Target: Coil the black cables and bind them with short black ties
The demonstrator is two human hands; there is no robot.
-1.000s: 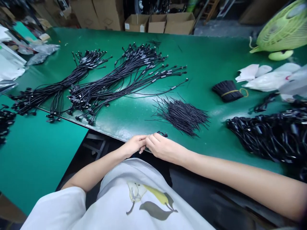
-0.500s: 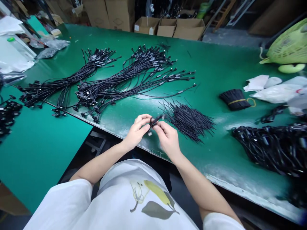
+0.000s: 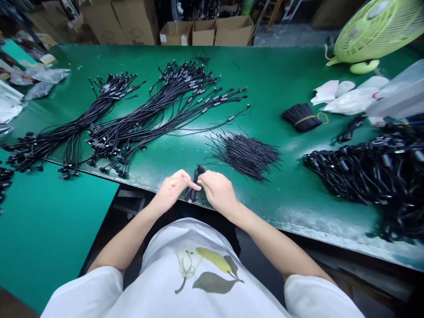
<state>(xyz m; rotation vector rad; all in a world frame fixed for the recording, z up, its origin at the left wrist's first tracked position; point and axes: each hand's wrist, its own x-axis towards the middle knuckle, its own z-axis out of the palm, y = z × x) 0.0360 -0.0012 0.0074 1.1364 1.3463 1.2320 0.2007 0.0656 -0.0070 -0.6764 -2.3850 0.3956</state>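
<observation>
My left hand (image 3: 172, 190) and my right hand (image 3: 217, 192) meet at the near edge of the green table (image 3: 285, 75). Both are closed on a small black coiled cable (image 3: 195, 185) held between them, its loop showing above my fingers. Just beyond my right hand lies a loose pile of thin black twist ties (image 3: 243, 152). Two long fans of black cables with connectors (image 3: 149, 115) stretch across the table to the left.
A heap of coiled black cables (image 3: 367, 170) fills the right side. A banded bundle of black ties (image 3: 301, 117), white bags (image 3: 351, 97) and a lime-green fan (image 3: 374, 31) sit at the back right. Cardboard boxes (image 3: 205, 31) stand behind the table. A lower teal table (image 3: 49, 229) lies to my left.
My hands rose from the table edge with the cable, then came back down toward the edge, still closed together on it. The camera view shifted slightly.
</observation>
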